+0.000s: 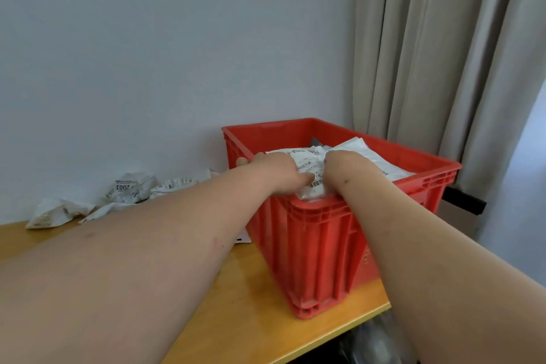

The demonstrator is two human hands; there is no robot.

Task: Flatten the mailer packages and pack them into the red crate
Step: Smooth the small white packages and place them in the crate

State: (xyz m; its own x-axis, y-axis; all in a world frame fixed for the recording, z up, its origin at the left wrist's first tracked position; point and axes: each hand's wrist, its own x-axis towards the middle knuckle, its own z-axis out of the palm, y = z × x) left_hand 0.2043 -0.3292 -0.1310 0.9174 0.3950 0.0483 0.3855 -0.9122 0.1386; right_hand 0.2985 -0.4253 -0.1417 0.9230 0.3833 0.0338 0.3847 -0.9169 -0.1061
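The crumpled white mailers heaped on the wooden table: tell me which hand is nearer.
Left. The left hand sits at the red crate's side facing the crumpled white mailers; the right hand is beyond it.

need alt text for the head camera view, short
Both hands, left hand and right hand, press a white mailer package into a red crate on a wooden table. More crumpled mailers lie on the table to the left, by a pale wall; beige curtains hang right.

My fingertips hidden behind knuckles inside red crate (310, 245); lower mailers buried under top mailer (310, 170); label print too blurred to read.
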